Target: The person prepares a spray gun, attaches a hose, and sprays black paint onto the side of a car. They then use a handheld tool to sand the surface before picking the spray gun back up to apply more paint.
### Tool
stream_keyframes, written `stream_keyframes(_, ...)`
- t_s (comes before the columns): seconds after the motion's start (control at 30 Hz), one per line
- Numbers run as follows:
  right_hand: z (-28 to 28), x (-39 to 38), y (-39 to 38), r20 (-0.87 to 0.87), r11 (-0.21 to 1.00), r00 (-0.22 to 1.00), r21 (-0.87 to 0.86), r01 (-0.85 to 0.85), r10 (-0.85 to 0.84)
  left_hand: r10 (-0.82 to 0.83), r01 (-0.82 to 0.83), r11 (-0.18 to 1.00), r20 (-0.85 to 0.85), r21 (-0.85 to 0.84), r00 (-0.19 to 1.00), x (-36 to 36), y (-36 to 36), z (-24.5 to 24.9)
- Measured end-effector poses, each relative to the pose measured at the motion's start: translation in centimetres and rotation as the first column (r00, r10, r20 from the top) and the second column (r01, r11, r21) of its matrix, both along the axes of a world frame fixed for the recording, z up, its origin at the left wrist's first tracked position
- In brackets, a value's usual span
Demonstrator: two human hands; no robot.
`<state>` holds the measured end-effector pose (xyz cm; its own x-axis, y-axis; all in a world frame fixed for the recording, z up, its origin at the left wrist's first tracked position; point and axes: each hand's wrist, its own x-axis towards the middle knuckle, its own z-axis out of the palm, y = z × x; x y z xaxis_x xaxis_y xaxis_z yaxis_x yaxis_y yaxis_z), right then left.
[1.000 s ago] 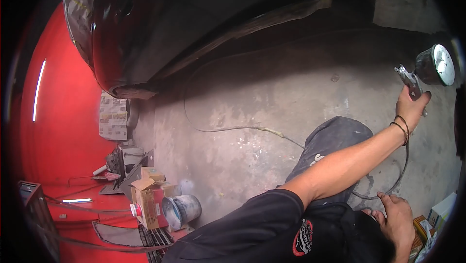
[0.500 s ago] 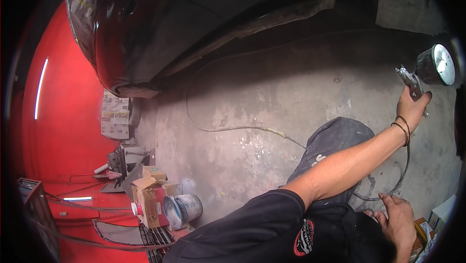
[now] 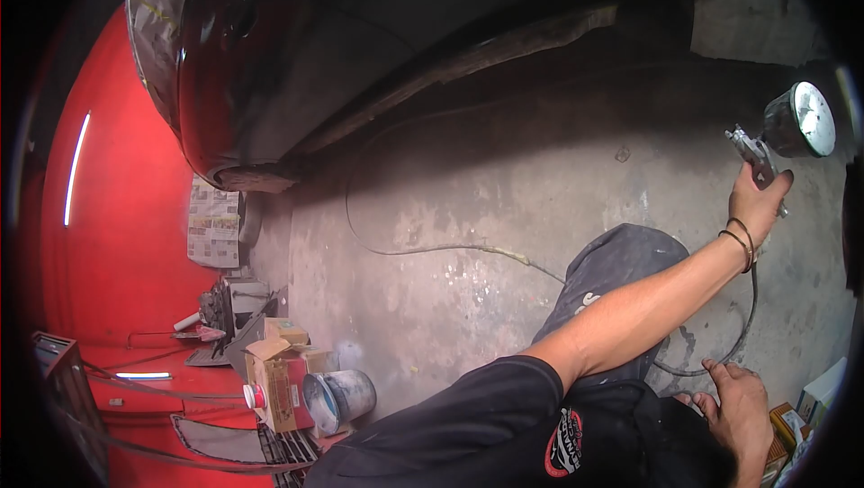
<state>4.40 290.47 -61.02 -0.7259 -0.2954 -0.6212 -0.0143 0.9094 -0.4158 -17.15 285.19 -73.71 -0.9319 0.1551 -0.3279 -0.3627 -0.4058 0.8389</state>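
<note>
My left hand (image 3: 758, 202) is wrapped round the grip of a metal spray gun (image 3: 754, 153), arm stretched out to the right. A round paint cup (image 3: 799, 121) with a shiny, smeared lid sits on the gun. From the grip an air hose (image 3: 749, 326) loops down over the floor and passes behind my bent leg (image 3: 621, 263). Low at the right, my right hand (image 3: 738, 411) is near my body, holding nothing that I can see, its fingers loosely apart and close to the hose. Beyond the gun, the dark glossy car body (image 3: 297, 47) fills the top.
Masking paper (image 3: 155, 29) covers the car's left edge. Against the red wall (image 3: 117, 182) stand cardboard boxes (image 3: 274, 380), a stained bucket (image 3: 346, 396) and a grille (image 3: 288, 447). More boxes (image 3: 792, 425) are beside my right hand. The concrete floor (image 3: 450, 191) is stained.
The spray gun and my left hand appear slightly farther left. The car and background have shifted a little down as my view moved. My right hand stays in place.
</note>
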Motion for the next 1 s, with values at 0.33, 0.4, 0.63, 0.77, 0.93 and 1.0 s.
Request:
stream_keyframes(0.33, -0.1, 0.4, 0.4, -0.028, 1.000, 1.000, -0.001, 0.003, -0.003, -0.039, 0.039, 0.999, 0.016, 0.012, 0.999, 0.4, -1.0, 1.5)
stream_keyframes(0.4, -0.4, 0.6, 0.7, -0.040, 1.000, 0.999, -0.008, -0.004, 0.004, -0.051, 0.051, 0.999, 0.013, 0.005, 0.999, 0.3, -1.0, 1.2)
stream_keyframes(0.63, 0.0, 0.5, 0.7, -0.043, 0.999, 0.999, -0.034, 0.002, -0.004, -0.062, 0.062, 0.998, 0.003, -0.015, 0.998, 0.0, -0.4, 0.0)
stream_keyframes(0.77, 0.3, 0.3, 0.5, -0.017, 1.000, 1.000, -0.025, 0.016, -0.016, -0.040, 0.041, 0.999, -0.010, 0.006, 0.999, 0.1, -0.3, 0.0)
stream_keyframes(0.93, 1.6, -0.2, 0.1, 0.048, 0.999, 0.998, 0.019, 0.035, -0.036, -0.037, 0.037, 0.999, 0.005, -0.014, 0.999, 0.0, 0.0, 0.0)
stream_keyframes(1.0, 1.8, -0.5, -0.1, 0.099, 0.997, 0.994, 0.055, 0.046, -0.051, -0.052, 0.052, 0.999, 0.011, -0.016, 0.999, 0.1, -0.2, 0.1)
